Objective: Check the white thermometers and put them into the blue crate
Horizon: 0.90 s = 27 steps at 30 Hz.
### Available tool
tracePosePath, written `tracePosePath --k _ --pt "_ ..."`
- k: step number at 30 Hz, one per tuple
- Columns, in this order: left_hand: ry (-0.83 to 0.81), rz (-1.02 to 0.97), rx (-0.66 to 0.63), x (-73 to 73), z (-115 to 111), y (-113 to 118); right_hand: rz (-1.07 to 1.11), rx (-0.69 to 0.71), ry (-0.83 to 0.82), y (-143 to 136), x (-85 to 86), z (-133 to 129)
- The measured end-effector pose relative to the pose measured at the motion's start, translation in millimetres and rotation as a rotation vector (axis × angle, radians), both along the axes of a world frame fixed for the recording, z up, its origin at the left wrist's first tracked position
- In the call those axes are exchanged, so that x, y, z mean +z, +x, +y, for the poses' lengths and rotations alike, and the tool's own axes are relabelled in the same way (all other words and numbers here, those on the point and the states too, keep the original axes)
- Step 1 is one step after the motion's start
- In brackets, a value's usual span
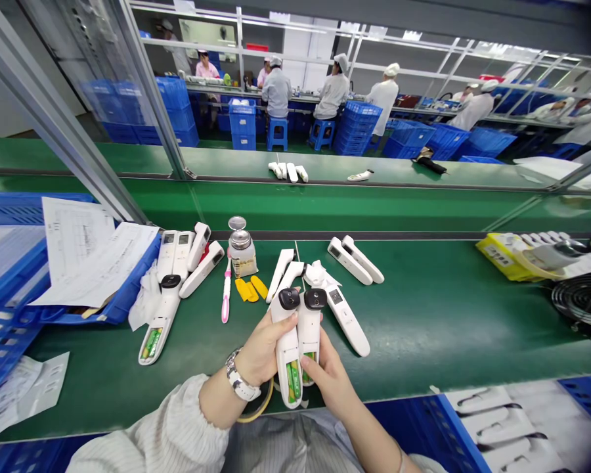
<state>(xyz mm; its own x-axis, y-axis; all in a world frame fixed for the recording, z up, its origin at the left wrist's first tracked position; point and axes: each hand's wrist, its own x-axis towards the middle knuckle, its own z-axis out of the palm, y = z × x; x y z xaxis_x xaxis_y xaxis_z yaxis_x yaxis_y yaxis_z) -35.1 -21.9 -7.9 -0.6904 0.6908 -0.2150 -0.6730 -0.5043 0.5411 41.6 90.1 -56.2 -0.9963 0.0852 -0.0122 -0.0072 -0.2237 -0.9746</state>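
My left hand (260, 349) is closed around a white infrared thermometer (286, 341) with a black sensor head. Green batteries (293, 381) show in its open compartment. Pressed beside it is a second white thermometer (309, 328), gripped by my right hand (329, 374), whose thumb lies over its battery opening. Just beyond my hands, more white thermometers (349, 322) lie on the green bench with a crumpled white tissue (316, 272). Another thermometer with exposed batteries (160, 322) rests at the left, near a small group of thermometers (183, 246).
A dispenser bottle (243, 255), a pink-and-white toothbrush (226, 295) and yellow finger cots (249, 289) lie behind my left hand. Blue crates with papers (98, 256) stand at the left. At the right are a yellow tray (509, 259) and a black fan (584, 305). Co-workers sit beyond the frame.
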Motion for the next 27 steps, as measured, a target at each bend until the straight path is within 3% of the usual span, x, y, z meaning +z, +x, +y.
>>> tracePosePath --k 5,8,13,17,21,27 --pt "-0.125 -0.018 0.080 -4.3 3.4 -5.0 -0.045 0.020 -0.049 -0.7 0.7 2.0" --pt "-0.198 -0.044 0.181 -6.1 5.8 -9.9 -0.050 -0.039 -0.029 1.0 -2.7 2.1" --pt "-0.272 -0.131 0.236 -7.4 5.0 -16.5 -0.030 -0.158 -0.044 2.3 -11.1 1.5" --pt "-0.206 -0.125 0.221 -9.3 3.2 -17.9 -0.019 -0.248 -0.093 1.4 -20.7 3.1" --pt "-0.163 -0.105 0.158 -11.1 3.3 -15.9 -0.054 -0.246 0.003 3.5 -23.4 3.5" --pt "-0.194 -0.096 0.204 -11.2 3.6 -14.0 -0.015 -0.162 0.205 8.2 -14.6 2.9"
